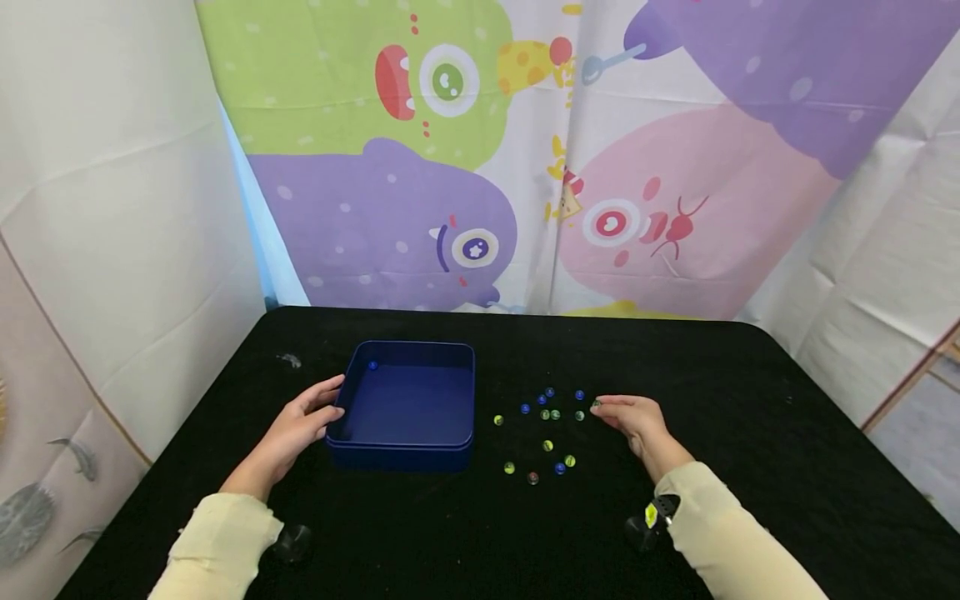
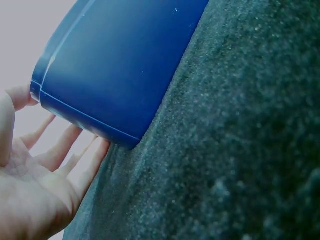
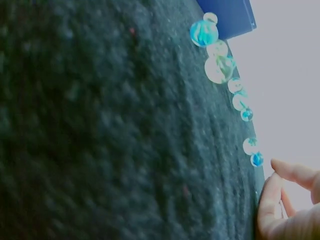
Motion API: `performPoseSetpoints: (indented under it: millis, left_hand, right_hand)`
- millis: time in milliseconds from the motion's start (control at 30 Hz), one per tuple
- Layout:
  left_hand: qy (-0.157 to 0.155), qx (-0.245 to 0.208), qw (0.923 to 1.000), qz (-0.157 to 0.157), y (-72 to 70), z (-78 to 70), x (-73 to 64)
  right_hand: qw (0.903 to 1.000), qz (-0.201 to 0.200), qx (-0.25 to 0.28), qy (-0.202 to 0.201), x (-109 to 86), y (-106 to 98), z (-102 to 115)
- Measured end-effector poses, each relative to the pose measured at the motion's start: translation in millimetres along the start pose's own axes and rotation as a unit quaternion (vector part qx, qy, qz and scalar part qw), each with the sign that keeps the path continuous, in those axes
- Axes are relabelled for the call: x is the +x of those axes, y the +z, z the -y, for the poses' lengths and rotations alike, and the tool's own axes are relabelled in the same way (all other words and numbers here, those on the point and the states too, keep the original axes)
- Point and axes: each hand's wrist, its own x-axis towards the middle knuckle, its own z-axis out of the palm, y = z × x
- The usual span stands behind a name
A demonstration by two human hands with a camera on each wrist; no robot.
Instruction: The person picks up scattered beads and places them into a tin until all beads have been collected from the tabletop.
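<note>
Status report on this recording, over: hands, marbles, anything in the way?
Left hand touching blue box. Right hand pinching greenish marble. One blue marble inside box. Loose marbles between right hand and box.

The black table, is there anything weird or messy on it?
One thing looks odd: a pale smudge left of the blue box stands out on the black table. I can't tell what it is. The marbles lie scattered beside the box, but nothing looks broken.
</note>
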Motion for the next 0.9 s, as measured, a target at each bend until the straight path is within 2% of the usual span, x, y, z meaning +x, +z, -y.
performPoseSetpoints:
  millis: [233, 500, 667, 900]
  left_hand:
    - [0.001, -0.002, 1.0, 0.0, 1.6, 0.1, 0.6]
    - [0.0, -0.006, 1.0, -0.001, 1.7, -0.8, 0.1]
    - [0.002, -0.006, 1.0, -0.001, 1.6, -1.0, 0.2]
    - [0.0, -0.001, 1.0, -0.003, 1.2, -1.3, -0.2]
  right_hand:
    - [0.9991, -0.015, 0.038, 0.013, -2.8, 9.4, -3.5]
    - [0.9966, -0.002, 0.077, -0.03, -7.3, 22.3, -4.3]
    - [0.9954, 0.004, 0.083, -0.046, -9.7, 30.8, -3.0]
    - [0.9962, 0.011, 0.061, -0.061, -11.5, 44.8, -1.3]
